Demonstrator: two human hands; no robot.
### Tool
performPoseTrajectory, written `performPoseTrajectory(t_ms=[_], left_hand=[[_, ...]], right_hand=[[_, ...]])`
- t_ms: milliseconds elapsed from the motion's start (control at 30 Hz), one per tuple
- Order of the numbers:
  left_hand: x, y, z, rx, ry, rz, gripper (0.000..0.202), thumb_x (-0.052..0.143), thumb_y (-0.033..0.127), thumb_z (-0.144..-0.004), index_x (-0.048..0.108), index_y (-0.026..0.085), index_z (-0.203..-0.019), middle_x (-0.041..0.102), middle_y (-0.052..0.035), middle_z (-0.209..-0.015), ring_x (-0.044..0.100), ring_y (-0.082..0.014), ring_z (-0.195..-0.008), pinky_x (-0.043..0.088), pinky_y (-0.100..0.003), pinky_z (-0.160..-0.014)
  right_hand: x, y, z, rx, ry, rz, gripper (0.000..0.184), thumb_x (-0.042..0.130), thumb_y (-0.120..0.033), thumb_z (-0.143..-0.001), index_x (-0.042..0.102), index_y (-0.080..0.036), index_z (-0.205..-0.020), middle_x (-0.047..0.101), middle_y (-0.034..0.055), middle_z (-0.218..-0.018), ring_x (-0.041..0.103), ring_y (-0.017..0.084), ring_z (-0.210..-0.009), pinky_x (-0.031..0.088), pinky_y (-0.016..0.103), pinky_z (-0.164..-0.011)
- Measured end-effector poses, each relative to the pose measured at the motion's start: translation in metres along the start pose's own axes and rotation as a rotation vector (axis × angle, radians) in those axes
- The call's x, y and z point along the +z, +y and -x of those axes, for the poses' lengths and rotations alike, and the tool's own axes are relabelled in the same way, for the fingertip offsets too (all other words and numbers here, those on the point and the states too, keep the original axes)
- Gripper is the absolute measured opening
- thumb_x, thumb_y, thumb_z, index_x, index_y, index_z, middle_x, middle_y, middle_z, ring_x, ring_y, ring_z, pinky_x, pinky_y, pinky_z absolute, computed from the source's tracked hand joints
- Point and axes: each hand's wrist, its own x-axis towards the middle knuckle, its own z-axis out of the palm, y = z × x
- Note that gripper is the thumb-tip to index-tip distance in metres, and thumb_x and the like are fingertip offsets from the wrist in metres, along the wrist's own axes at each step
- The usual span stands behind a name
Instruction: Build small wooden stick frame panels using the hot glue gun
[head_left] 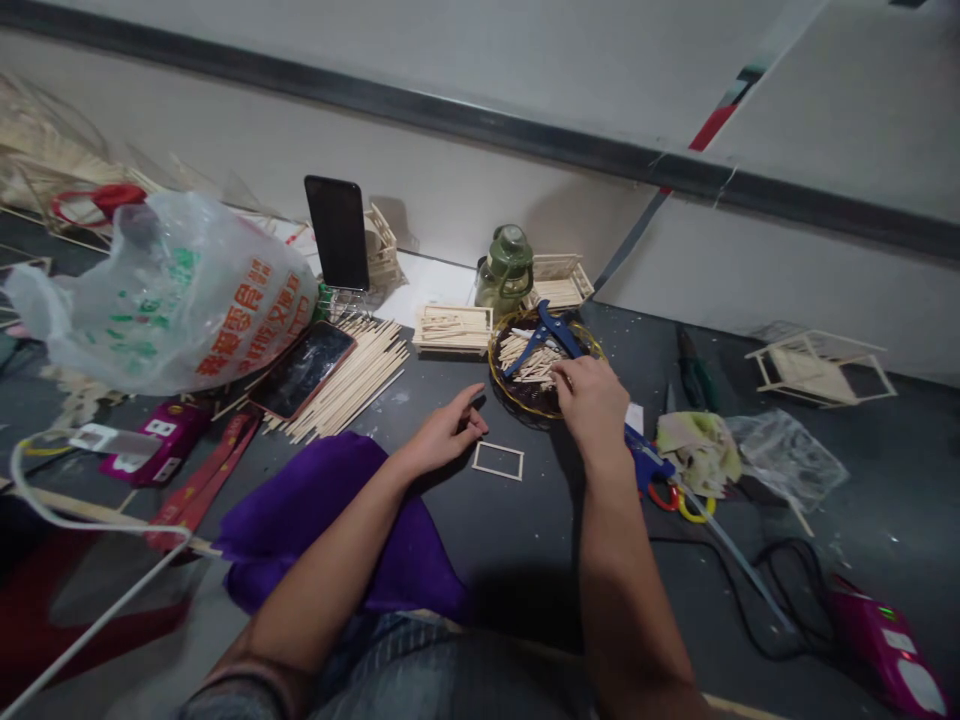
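My left hand [448, 432] rests on the dark table with its fingers apart, holding nothing. Just right of its fingertips lies a small rectangular frame of thin wooden sticks [498, 476], flat on the table. My right hand [592, 400] is over the near right rim of a round basket [517, 402], its fingers bent together in a pinch. Whatever it may hold is hidden. Short wooden sticks [529, 354] fill the basket, and a blue-handled cutter [553, 332] lies across them, just beyond my right fingers.
Long wooden sticks [356, 385] lie left under a phone [304, 370]. A plastic bag [172, 300], purple cloth [330, 510] and upright phone [337, 232] are there too. Behind stand a green bottle [505, 268] and small stick models. Right: blue glue gun [646, 458], cloth [697, 450], pliers [696, 370].
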Motion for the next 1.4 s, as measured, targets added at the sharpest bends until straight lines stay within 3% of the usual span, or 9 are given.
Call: performPoseTrajectory(t_ms=[200, 500, 633, 700, 767, 967, 1400], left_hand=[[0.0, -0.001, 0.0, -0.005, 0.007, 0.005, 0.07, 0.054, 0.017, -0.086, 0.026, 0.018, -0.15, 0.07, -0.0046, -0.094, 0.064, -0.0147, -0.083, 0.048, -0.029, -0.079], [0.0, -0.003, 0.001, -0.013, -0.004, 0.021, 0.069, 0.054, 0.018, -0.087, 0.025, 0.017, -0.15, 0.069, -0.0055, -0.094, 0.064, -0.0147, -0.082, 0.048, -0.03, -0.079], [-0.001, -0.001, 0.001, -0.007, -0.009, 0.049, 0.069, 0.054, 0.018, -0.087, 0.024, 0.017, -0.15, 0.069, -0.0054, -0.094, 0.064, -0.0143, -0.083, 0.048, -0.029, -0.079], [-0.001, -0.001, 0.002, -0.011, -0.018, 0.045, 0.069, 0.055, 0.019, -0.087, 0.025, 0.018, -0.15, 0.07, -0.0055, -0.095, 0.064, -0.0141, -0.083, 0.048, -0.029, -0.079], [-0.002, -0.001, 0.001, -0.02, -0.025, 0.021, 0.07, 0.056, 0.018, -0.086, 0.026, 0.019, -0.15, 0.07, -0.0056, -0.096, 0.064, -0.0148, -0.084, 0.048, -0.03, -0.08], [-0.003, 0.001, 0.001, -0.024, -0.032, -0.015, 0.07, 0.055, 0.016, -0.084, 0.029, 0.018, -0.149, 0.071, -0.005, -0.096, 0.065, -0.016, -0.085, 0.048, -0.03, -0.081], [-0.002, 0.002, 0.001, -0.008, -0.03, 0.003, 0.07, 0.056, 0.013, -0.082, 0.032, 0.017, -0.147, 0.07, -0.005, -0.094, 0.063, -0.0139, -0.082, 0.047, -0.028, -0.079]], right_hand=[[0.017, -0.009, -0.027, -0.038, -0.291, 0.207, 0.028, 0.045, -0.022, -0.095, 0.072, -0.019, -0.091, 0.068, 0.0134, -0.102, 0.055, 0.026, -0.098, 0.04, 0.03, -0.069], [0.011, -0.007, -0.031, -0.162, -0.355, 0.221, 0.024, 0.048, -0.02, -0.094, 0.071, -0.018, -0.089, 0.07, 0.0128, -0.101, 0.059, 0.024, -0.097, 0.039, 0.029, -0.069], [-0.011, 0.0, -0.012, -0.174, -0.296, 0.202, 0.026, 0.044, -0.025, -0.097, 0.068, -0.019, -0.089, 0.069, 0.0113, -0.097, 0.056, 0.024, -0.094, 0.039, 0.031, -0.071], [-0.023, -0.001, 0.007, -0.203, -0.185, 0.066, 0.02, 0.049, -0.03, -0.097, 0.066, -0.022, -0.091, 0.068, 0.0081, -0.093, 0.056, 0.023, -0.09, 0.04, 0.031, -0.073], [-0.029, -0.007, 0.03, -0.277, -0.179, -0.109, 0.018, 0.051, -0.031, -0.097, 0.066, -0.022, -0.093, 0.068, 0.0064, -0.094, 0.056, 0.022, -0.09, 0.041, 0.03, -0.077], [-0.011, -0.037, 0.084, -0.326, -0.321, -0.168, 0.021, 0.048, -0.027, -0.099, 0.068, -0.023, -0.097, 0.066, 0.0049, -0.09, 0.055, 0.02, -0.09, 0.039, 0.029, -0.076], [0.002, -0.043, 0.089, -0.355, -0.371, -0.092, 0.015, 0.055, -0.022, -0.096, 0.069, -0.023, -0.092, 0.064, 0.0033, -0.087, 0.053, 0.02, -0.088, 0.036, 0.03, -0.067]])
